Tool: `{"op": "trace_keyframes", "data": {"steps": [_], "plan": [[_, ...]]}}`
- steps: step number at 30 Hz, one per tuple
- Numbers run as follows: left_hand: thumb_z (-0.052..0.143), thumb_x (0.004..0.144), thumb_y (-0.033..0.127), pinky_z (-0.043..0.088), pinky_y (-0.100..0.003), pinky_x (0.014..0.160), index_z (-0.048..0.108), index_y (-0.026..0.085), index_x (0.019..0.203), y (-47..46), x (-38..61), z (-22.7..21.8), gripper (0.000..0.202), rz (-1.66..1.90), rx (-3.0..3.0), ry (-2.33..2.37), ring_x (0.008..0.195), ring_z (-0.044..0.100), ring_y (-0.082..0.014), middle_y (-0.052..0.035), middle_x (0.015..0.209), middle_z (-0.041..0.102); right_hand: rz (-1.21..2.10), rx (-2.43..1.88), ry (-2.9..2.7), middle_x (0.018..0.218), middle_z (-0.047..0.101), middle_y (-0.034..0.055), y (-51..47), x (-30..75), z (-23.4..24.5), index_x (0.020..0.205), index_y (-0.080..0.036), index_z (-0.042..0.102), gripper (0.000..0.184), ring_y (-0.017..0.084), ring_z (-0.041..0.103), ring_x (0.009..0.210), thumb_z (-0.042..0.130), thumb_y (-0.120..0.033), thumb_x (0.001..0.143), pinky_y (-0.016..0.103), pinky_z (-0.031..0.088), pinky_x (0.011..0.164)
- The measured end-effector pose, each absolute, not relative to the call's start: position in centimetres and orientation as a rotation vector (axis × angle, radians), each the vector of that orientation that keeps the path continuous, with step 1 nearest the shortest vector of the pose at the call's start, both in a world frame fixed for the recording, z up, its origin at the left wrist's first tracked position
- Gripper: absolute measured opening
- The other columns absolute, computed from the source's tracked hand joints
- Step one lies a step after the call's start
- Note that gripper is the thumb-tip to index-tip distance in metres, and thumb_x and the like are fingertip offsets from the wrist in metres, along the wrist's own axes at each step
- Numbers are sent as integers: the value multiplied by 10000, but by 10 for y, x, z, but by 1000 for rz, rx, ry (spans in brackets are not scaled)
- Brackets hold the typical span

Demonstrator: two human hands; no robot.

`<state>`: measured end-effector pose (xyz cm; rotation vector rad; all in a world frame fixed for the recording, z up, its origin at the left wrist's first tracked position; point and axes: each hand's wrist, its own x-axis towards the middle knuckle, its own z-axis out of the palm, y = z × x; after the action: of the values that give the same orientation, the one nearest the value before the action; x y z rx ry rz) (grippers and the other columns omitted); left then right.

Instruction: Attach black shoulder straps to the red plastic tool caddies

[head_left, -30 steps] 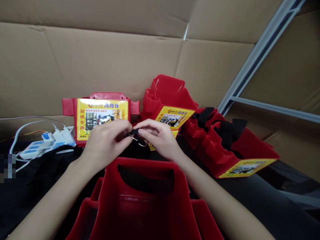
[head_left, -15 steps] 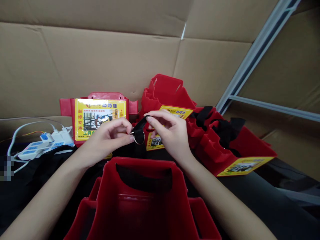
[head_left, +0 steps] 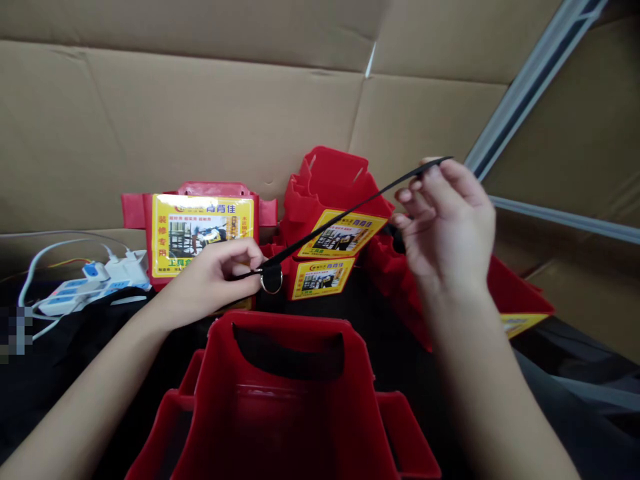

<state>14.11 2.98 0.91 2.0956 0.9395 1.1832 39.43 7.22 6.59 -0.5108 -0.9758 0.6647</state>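
My left hand (head_left: 215, 277) pinches a small metal ring (head_left: 271, 281) above the far rim of a red plastic holder (head_left: 285, 407) right in front of me. A thin black strap (head_left: 345, 213) runs through the ring and stretches tight, up and to the right. My right hand (head_left: 445, 223) grips the strap's far end, raised above the red holders on the right.
Several more red holders with yellow labels (head_left: 203, 233) (head_left: 335, 200) stand behind, some with black straps. A white power strip (head_left: 80, 293) with plugs and cables lies at the left. Cardboard walls (head_left: 200, 113) close the back; a metal shelf rail (head_left: 530, 73) runs at the right.
My right hand has pulled the strap's end up and to the right, drawing it out long and tight through the ring. My left hand stays put on the ring.
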Motion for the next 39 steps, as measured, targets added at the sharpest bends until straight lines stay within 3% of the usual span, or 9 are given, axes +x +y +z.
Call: {"op": "trace_keyframes", "data": {"steps": [5, 9, 13, 17, 23, 29, 35, 39], "plan": [[609, 758, 156, 279, -199, 463, 474, 183, 687, 30, 137, 11, 154, 1264, 2150, 1063, 530, 370, -68, 51, 631, 453, 546, -436, -898, 624, 518, -35, 74, 408, 73, 742, -212, 575, 73, 78, 525, 522, 636, -174, 731, 153, 337, 354], [571, 752, 117, 269, -193, 461, 456, 180, 670, 28, 139, 14, 155, 1412, 2096, 1132, 526, 348, -68, 59, 608, 417, 654, -361, -1093, 612, 514, -66, 70, 398, 69, 784, -213, 526, 161, 66, 521, 481, 654, -174, 695, 145, 334, 336], [546, 730, 70, 289, -180, 478, 452, 180, 665, 25, 144, 16, 159, 1535, 2084, 1168, 545, 372, -70, 58, 625, 422, 901, -358, -1488, 623, 564, -65, 61, 377, 56, 855, -218, 527, 183, 92, 594, 517, 666, -234, 737, 162, 417, 358], [542, 772, 132, 319, -195, 518, 405, 194, 666, 23, 149, 15, 184, 1531, 2064, 1134, 562, 406, -88, 56, 623, 409, 985, -437, -1679, 697, 646, -17, 49, 354, 41, 885, -202, 557, 133, 134, 667, 649, 635, -263, 795, 189, 497, 433], [511, 743, 91, 293, -224, 522, 348, 202, 656, 27, 155, 9, 215, 1468, 2099, 1232, 559, 359, -101, 54, 610, 381, 646, -570, -1963, 883, 686, 23, 44, 334, 23, 879, -195, 665, 87, 132, 641, 779, 635, -223, 803, 206, 511, 556], [463, 716, 70, 260, -214, 484, 332, 203, 649, 28, 160, 6, 199, 1525, 2043, 1265, 521, 329, -90, 68, 564, 341, 636, -432, -2109, 915, 616, 41, 51, 333, 17, 957, -174, 640, 289, 125, 590, 794, 745, -261, 702, 200, 497, 560], [474, 707, 65, 281, -202, 479, 319, 203, 619, 27, 161, 7, 225, 1518, 2040, 1185, 511, 373, -82, 70, 541, 369, 593, -467, -2060, 820, 597, 20, 57, 332, 13, 868, -173, 626, 89, 92, 543, 678, 634, -241, 811, 188, 435, 514], [497, 719, 67, 341, -192, 491, 336, 203, 635, 28, 161, 7, 227, 1493, 2009, 1123, 521, 488, -85, 73, 547, 445, 617, -480, -2066, 914, 556, 43, 59, 336, 16, 871, -184, 628, 85, 110, 544, 768, 592, -255, 840, 197, 473, 571]]}}
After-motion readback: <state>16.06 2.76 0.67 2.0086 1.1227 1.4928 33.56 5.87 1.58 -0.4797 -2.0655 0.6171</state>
